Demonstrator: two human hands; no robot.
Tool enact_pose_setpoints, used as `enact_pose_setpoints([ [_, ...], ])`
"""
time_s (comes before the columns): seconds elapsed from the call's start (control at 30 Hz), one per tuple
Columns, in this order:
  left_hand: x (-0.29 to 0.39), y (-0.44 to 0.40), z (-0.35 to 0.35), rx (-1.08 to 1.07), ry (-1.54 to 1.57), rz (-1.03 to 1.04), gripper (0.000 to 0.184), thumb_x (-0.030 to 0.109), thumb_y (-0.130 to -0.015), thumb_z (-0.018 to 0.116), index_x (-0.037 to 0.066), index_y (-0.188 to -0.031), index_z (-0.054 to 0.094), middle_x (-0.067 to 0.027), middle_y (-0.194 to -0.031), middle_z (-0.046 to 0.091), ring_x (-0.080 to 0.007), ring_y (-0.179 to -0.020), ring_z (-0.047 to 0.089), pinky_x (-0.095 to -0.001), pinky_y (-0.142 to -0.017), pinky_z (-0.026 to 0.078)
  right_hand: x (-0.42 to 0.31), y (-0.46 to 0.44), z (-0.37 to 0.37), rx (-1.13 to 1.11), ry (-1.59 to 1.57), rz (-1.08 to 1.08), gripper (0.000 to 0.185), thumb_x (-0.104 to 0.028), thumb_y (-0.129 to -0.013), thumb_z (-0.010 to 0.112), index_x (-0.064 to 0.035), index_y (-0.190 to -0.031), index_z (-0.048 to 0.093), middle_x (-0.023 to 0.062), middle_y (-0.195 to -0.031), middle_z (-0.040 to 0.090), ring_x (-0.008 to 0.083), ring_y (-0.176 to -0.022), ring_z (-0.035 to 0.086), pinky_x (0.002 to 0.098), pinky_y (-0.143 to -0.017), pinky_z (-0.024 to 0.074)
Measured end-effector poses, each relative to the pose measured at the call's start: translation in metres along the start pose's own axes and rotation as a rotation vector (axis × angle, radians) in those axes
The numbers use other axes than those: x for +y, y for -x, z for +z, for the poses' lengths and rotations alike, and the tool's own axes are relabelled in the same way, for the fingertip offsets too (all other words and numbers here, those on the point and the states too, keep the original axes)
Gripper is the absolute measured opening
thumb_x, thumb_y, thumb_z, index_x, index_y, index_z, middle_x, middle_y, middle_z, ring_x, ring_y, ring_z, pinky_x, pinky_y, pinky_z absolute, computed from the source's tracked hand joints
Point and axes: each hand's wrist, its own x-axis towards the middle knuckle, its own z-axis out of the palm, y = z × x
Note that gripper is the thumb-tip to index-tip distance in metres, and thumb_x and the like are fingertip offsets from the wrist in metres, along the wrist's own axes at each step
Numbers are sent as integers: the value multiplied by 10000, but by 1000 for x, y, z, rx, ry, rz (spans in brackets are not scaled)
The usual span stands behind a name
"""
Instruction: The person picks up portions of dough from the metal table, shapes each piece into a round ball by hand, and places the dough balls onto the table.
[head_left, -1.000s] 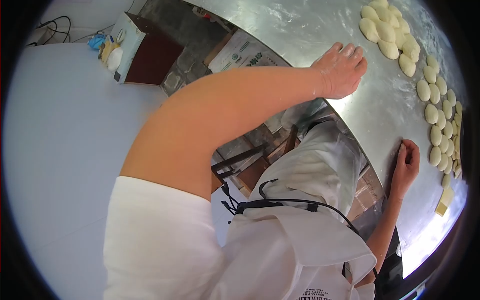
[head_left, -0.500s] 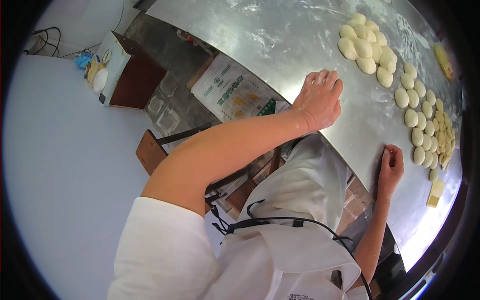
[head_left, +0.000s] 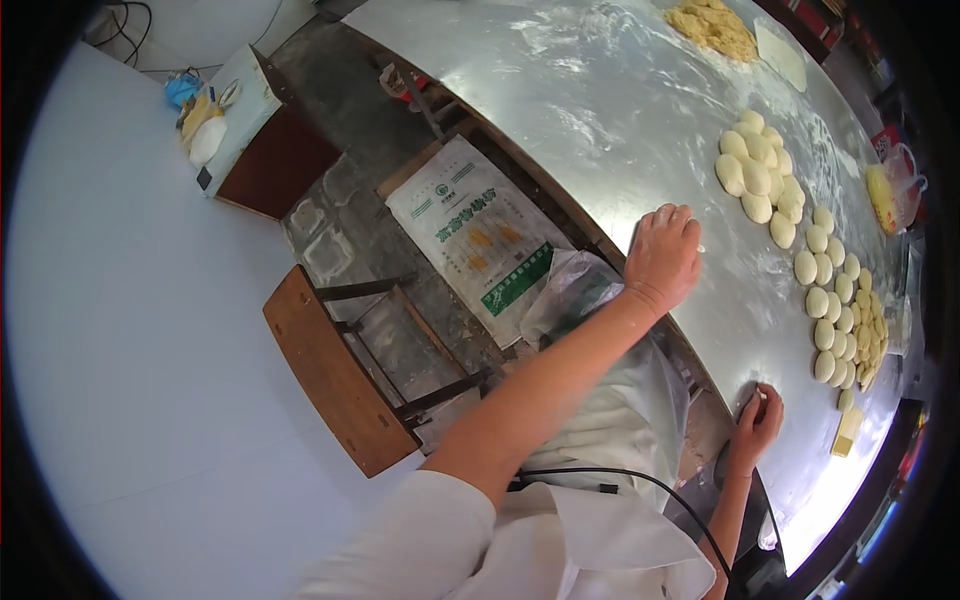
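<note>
My left hand point(head_left: 664, 254) is at the near edge of the metal table point(head_left: 560, 110), palm down with curled fingers. A small whitish bit shows by its fingertips; the underside is hidden. Farther right, my right hand point(head_left: 758, 428) also rests at the near edge, its fingers bent together in a pinch. A tiny pale speck sits at these fingertips, too small to name. Beyond the hands lie a cluster of larger dough balls point(head_left: 757, 178), several smaller dough balls point(head_left: 823, 302) in rows, and flatter dough pieces point(head_left: 868, 325). Neither hand touches them.
A mass of yellowish crumbly filling or dough point(head_left: 712, 30) lies at the far end beside a pale sheet point(head_left: 781, 55). A scraper-like yellow piece point(head_left: 847, 432) and a plastic bag point(head_left: 903, 185) are on the right. A wooden stool point(head_left: 340, 380) and printed sack point(head_left: 470, 235) stand left.
My view has shifted, bringing the yellowish mass, stool and sack more into sight. My left fingers are more curled. The right hand sits a little farther from the dough balls.
</note>
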Motion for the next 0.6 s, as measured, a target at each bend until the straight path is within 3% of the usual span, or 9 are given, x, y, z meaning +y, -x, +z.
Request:
enact_pose_setpoints([
  [0.2, 7, -6, -1, -47, -105, -47, 337, 191, -822, 734, 51, -1116, 647, -129, -1283, 597, -296, -1224, 562, -449, -996, 457, 2, 0, 9, 129, 194, -252, 201, -52, -989, 574, -4, -1151, 683, 150, -914, 639, 336, -787, 584, 450, -732, 472],
  [0.4, 26, 6, 13, 37, -132, -104, 395, 193, -815, 758, 39, -1159, 637, -126, -1326, 581, -294, -1249, 557, -438, -1017, 457, 9, 6, 10, 54, 189, -95, 216, -43, -992, 549, 9, -1165, 667, 170, -936, 644, 359, -820, 608, 468, -756, 487],
  [0.6, 40, 14, 13, -21, 22, -76, 347, 168, -843, 716, 33, -1157, 654, -136, -1332, 600, -319, -1267, 556, -460, -1023, 451, -3, 1, 13, 138, 196, -202, 212, -41, -971, 564, -10, -1157, 659, 181, -944, 643, 381, -846, 617, 479, -774, 496],
])
